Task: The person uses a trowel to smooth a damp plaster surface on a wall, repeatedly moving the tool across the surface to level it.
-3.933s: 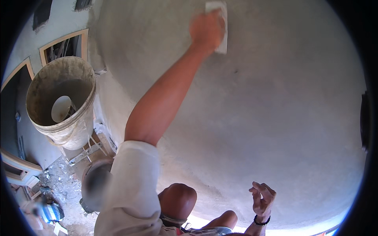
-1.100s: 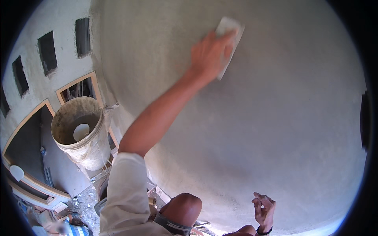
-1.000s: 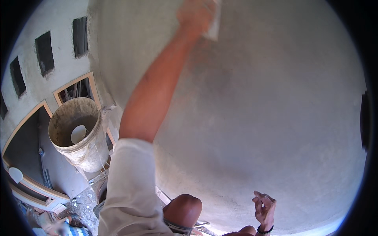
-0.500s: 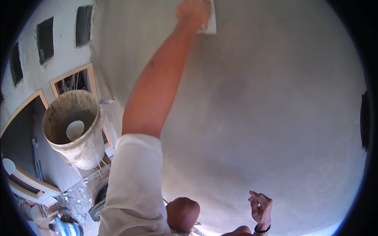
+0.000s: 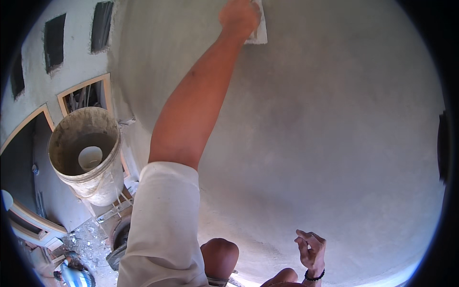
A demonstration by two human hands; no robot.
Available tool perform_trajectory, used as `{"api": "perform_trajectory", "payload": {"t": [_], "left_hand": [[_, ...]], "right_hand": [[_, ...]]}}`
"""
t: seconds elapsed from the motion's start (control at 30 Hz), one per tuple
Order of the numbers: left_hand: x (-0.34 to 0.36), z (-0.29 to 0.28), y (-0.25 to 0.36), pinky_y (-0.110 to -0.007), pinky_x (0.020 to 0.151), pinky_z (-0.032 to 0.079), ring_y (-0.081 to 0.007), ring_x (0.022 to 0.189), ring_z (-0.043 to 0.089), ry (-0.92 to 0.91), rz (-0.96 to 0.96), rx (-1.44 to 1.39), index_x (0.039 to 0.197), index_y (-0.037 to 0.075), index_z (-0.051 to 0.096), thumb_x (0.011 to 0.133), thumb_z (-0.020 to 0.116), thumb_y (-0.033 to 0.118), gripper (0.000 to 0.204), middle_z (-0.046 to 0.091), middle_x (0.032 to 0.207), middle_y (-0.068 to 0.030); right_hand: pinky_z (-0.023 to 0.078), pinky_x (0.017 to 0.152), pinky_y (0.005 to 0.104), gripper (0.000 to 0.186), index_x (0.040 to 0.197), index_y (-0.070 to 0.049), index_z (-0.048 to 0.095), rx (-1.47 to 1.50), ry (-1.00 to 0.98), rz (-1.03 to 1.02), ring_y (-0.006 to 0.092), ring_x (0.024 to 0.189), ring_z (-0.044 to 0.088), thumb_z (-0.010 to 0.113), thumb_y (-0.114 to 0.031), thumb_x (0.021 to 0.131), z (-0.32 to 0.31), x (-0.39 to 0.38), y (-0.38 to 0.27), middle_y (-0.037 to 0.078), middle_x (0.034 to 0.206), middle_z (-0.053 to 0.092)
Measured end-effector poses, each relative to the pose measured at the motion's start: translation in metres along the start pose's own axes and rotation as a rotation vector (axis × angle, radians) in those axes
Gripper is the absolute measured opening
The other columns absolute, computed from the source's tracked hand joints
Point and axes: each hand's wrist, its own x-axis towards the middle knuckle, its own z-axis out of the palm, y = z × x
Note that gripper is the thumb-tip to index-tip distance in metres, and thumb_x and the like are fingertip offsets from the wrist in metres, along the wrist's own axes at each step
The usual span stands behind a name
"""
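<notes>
My left hand [image 5: 238, 18], at the top edge, is closed on a pale flat plastering float [image 5: 258, 33] pressed to the grey plastered wall [image 5: 334, 119]; its fingertips are mostly hidden. My forearm stretches up over the wall from a white sleeve. Low on the right, my right hand [image 5: 311, 249], with a dark bead bracelet at the wrist, is held in front of the wall with nothing visible in it, fingers loosely bent and apart. My bare knees show at the bottom.
At left a dirty white bucket [image 5: 98, 179] with a small white container inside stands on a makeshift support; a dark basin [image 5: 119, 239] is below it. Behind are wood-framed openings [image 5: 62, 91] and dark recesses. A person [image 5: 76, 275] in blue-and-white stripes is far down on a rubble-strewn floor.
My left hand and float swept up and left from a second ago, then shifted slightly down and right. My right hand moved slightly left in the view, which has also shifted.
</notes>
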Motion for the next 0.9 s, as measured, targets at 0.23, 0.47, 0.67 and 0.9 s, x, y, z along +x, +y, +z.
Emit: {"api": "perform_trajectory", "payload": {"t": [0.23, 0.47, 0.67, 0.9], "left_hand": [[-0.035, 0.040, 0.023, -0.048, 0.076, 0.053, -0.0333, 0.088, 0.068, 0.206, 0.353, 0.052, 0.113, 0.023, 0.069, 0.090, 0.055, 0.031, 0.028, 0.071, 0.092, -0.0129], [0.015, 0.019, -0.023, -0.047, 0.079, 0.053, -0.0337, 0.095, 0.066, 0.075, 0.072, 0.067, 0.116, 0.019, 0.065, 0.091, 0.053, 0.031, 0.029, 0.069, 0.100, -0.0129], [-0.039, 0.021, 0.030, -0.044, 0.080, 0.054, -0.0319, 0.093, 0.068, 0.021, 0.207, 0.113, 0.125, 0.029, 0.063, 0.091, 0.056, 0.031, 0.035, 0.070, 0.098, -0.0124], [0.036, 0.022, -0.035, -0.046, 0.084, 0.052, -0.0352, 0.099, 0.064, 0.147, 0.233, 0.204, 0.116, 0.014, 0.063, 0.095, 0.049, 0.032, 0.031, 0.067, 0.105, -0.0171]], "right_hand": [[0.049, 0.052, 0.0307, 0.021, 0.101, 0.000, 0.070, 0.001, 0.043, 0.054, 0.0221, 0.058, 0.066, 0.064, 0.003, 0.081, -0.009, -0.016, 0.008, 0.013, 0.068, 0.067], [0.050, 0.053, 0.0318, 0.020, 0.101, 0.000, 0.070, 0.047, 0.064, 0.034, 0.0220, 0.058, 0.065, 0.063, 0.002, 0.083, -0.010, -0.013, 0.003, 0.013, 0.068, 0.067], [0.050, 0.054, 0.0316, 0.021, 0.102, 0.000, 0.070, 0.034, 0.016, 0.091, 0.0212, 0.057, 0.065, 0.064, 0.001, 0.082, -0.008, -0.015, 0.012, 0.012, 0.070, 0.068], [0.051, 0.056, 0.0299, 0.019, 0.102, 0.001, 0.070, 0.137, -0.013, 0.069, 0.0202, 0.059, 0.066, 0.063, -0.001, 0.084, 0.006, -0.002, 0.007, 0.012, 0.071, 0.068]]}}
